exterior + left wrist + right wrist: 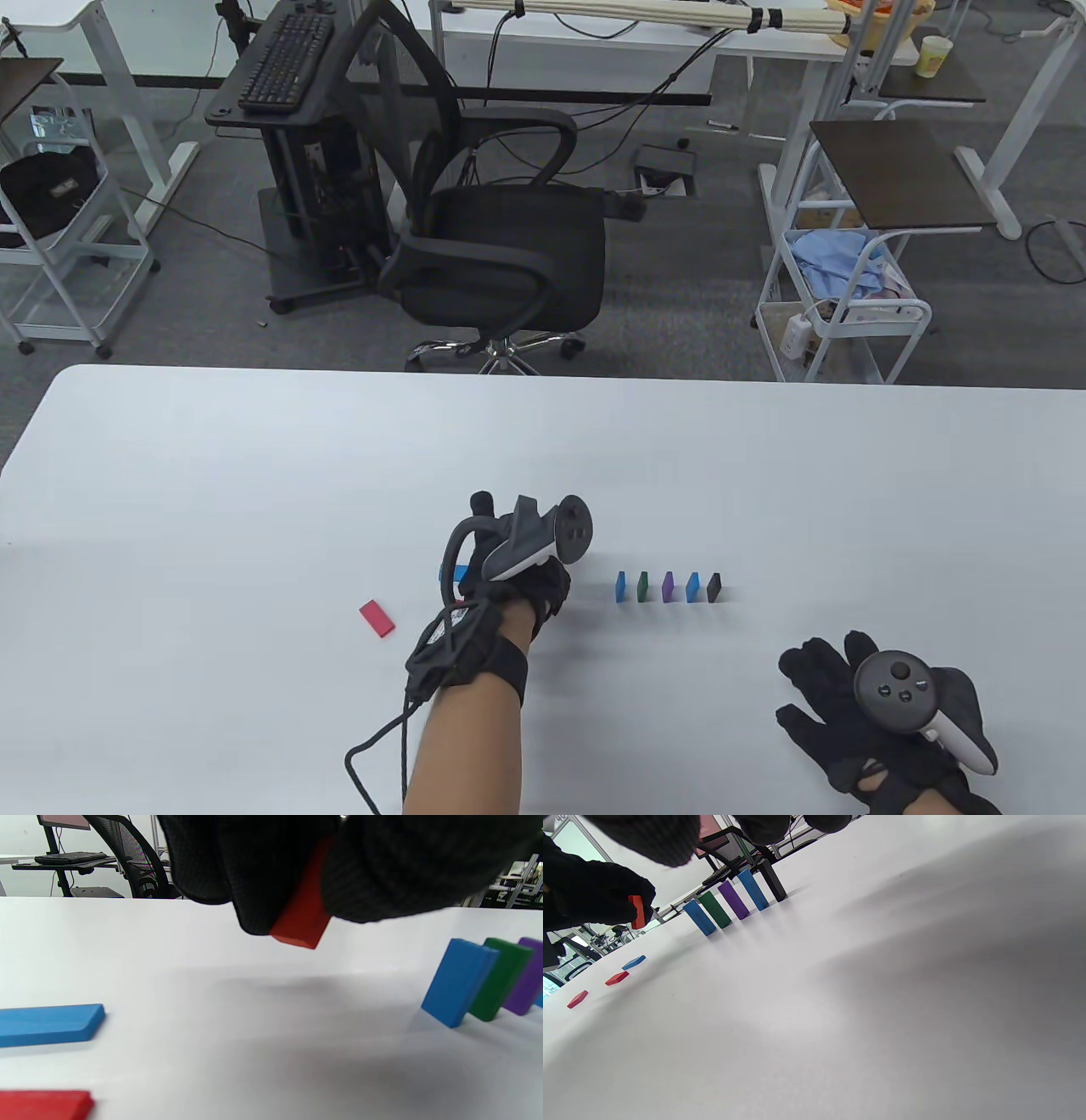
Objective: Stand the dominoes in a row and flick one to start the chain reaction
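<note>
Five dominoes stand in a row right of centre: blue (622,587), green (644,586), purple (668,586), blue (693,586) and black (714,587). Just left of the row, my left hand (519,567) pinches a red domino (303,916) and holds it tilted above the table. A blue domino (48,1024) lies flat beside that hand, mostly hidden in the table view. Further left, a red domino (377,617) lies flat, and the right wrist view shows a second flat red one (617,978). My right hand (836,692) rests with fingers spread at the front right, holding nothing.
The white table (254,475) ends at its far edge behind the row. Beyond that edge stand a black office chair (501,255) and a white wire cart (848,297). A cable (373,755) trails from my left wrist across the front of the table.
</note>
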The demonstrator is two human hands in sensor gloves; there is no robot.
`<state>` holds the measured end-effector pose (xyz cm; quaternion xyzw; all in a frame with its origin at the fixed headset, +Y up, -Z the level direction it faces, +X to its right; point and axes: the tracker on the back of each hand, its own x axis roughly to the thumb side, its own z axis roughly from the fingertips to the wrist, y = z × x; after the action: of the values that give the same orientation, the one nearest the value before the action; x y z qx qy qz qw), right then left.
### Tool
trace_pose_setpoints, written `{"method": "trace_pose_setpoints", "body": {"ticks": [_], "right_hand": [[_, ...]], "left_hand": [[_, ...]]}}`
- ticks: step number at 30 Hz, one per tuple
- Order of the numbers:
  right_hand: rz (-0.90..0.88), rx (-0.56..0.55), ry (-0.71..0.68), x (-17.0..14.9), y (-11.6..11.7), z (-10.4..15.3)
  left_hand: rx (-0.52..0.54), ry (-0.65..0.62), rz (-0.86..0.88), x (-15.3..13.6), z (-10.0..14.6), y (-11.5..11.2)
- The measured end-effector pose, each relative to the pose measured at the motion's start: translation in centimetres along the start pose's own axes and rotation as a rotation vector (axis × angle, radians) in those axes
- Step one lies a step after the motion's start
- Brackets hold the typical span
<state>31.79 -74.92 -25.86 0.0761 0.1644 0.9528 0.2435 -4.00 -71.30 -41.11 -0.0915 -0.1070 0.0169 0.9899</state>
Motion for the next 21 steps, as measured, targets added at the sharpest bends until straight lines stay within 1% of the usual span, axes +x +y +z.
{"method": "trace_pose_setpoints", "body": {"ticks": [3,10,21], "right_hand": [[-0.002,-0.003,0.0,0.0,-0.1,0.0],[-0.003,-0.004,-0.005,-0.1,-0.1,0.0],[-0.01,-0.007,-0.006,-0.1,-0.1,0.0]], "left_hand": [[0.017,0.007,0.061,0.1,0.0,0.0],[0.013,0.002,0.217,0.1,-0.1,-0.9],[-0.013,-0.003,0.279,0.6,-0.9,-2.9]]}}
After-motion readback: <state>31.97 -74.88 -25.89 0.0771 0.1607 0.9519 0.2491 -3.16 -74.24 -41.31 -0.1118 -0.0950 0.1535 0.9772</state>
